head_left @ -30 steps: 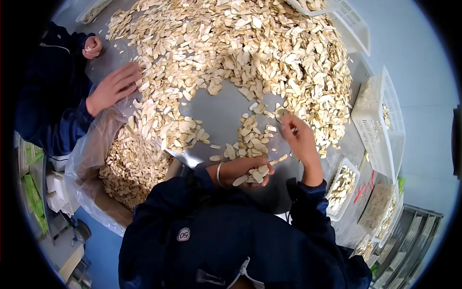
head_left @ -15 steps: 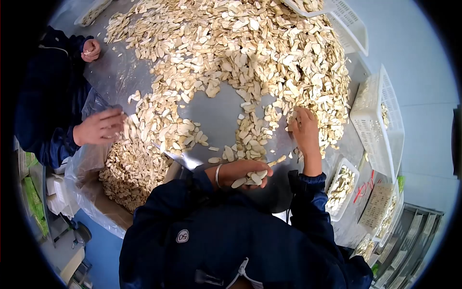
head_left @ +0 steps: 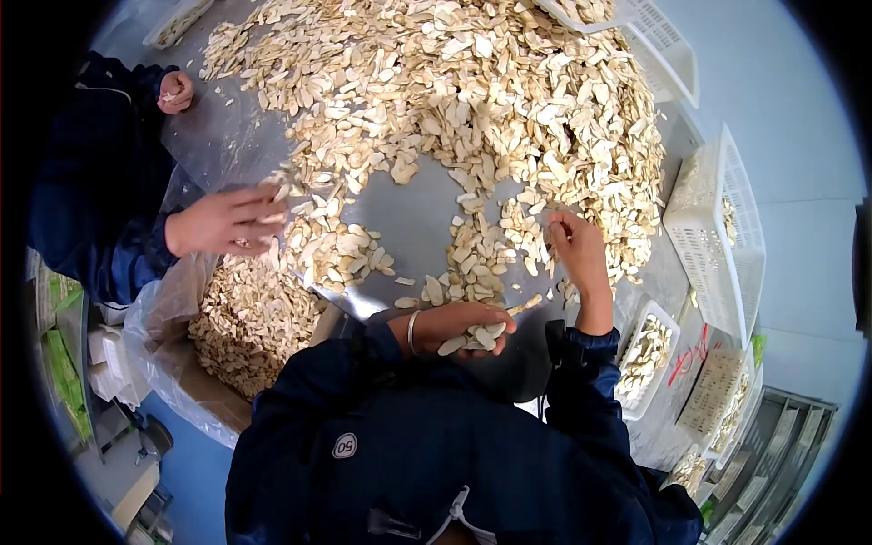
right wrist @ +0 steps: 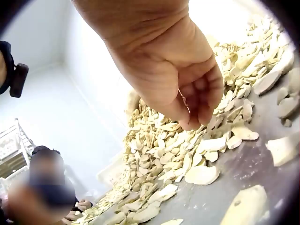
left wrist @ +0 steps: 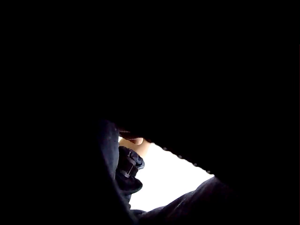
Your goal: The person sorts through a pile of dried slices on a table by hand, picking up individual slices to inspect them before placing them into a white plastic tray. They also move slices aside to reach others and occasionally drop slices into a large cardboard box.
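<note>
My left hand (head_left: 445, 324), with a bracelet at its wrist, cradles several pale dried slices (head_left: 481, 338) close to my body in the head view. The left wrist view is mostly dark and shows no slices. My right hand (head_left: 581, 254) is above the near edge of the big heap of slices (head_left: 509, 91). In the right wrist view this hand (right wrist: 173, 70) has its fingers curled and its thumb tip near the fingertips, with no slice showing between them. Loose slices (right wrist: 201, 174) lie on the metal table (right wrist: 197, 201) just below it.
At left, another person's hand (head_left: 227, 221) works at slices beside a plastic-lined box (head_left: 173, 341) filled with smaller pieces. White baskets (head_left: 718, 227) stand along the right side, and a small white tray of slices (head_left: 647, 354) sits near my right sleeve.
My right hand has moved from a slice at the gap's edge rightward over the heap, then slightly back. My left hand stays nearly still with its slices. The other person's hand moved back, then forward.
</note>
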Demonstrator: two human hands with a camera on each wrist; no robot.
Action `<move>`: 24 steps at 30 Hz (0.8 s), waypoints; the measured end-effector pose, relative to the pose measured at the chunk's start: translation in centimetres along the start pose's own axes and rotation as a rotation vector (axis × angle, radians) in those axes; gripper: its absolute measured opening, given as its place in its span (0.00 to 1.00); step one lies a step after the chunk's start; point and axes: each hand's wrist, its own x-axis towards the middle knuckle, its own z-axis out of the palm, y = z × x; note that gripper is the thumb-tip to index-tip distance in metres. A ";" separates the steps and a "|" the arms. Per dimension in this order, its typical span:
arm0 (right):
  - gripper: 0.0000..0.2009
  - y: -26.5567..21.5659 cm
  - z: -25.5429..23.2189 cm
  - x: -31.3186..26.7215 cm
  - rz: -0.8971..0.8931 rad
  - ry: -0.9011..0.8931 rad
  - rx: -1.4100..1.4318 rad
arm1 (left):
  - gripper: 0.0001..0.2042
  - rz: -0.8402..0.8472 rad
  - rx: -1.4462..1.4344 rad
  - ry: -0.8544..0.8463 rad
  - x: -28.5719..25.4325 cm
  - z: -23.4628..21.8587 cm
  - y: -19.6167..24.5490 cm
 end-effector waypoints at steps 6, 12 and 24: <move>0.11 3.0 1.8 -1.6 -0.269 0.072 -0.045 | 0.16 -0.022 -0.006 0.014 -0.1 0.4 0.1; 0.09 3.7 2.3 -2.9 -0.045 -0.012 0.222 | 0.16 -0.024 0.003 0.018 -0.2 0.5 0.3; 0.08 2.1 2.0 -4.0 -0.189 0.069 0.159 | 0.16 -0.024 0.011 0.003 -0.1 0.6 0.5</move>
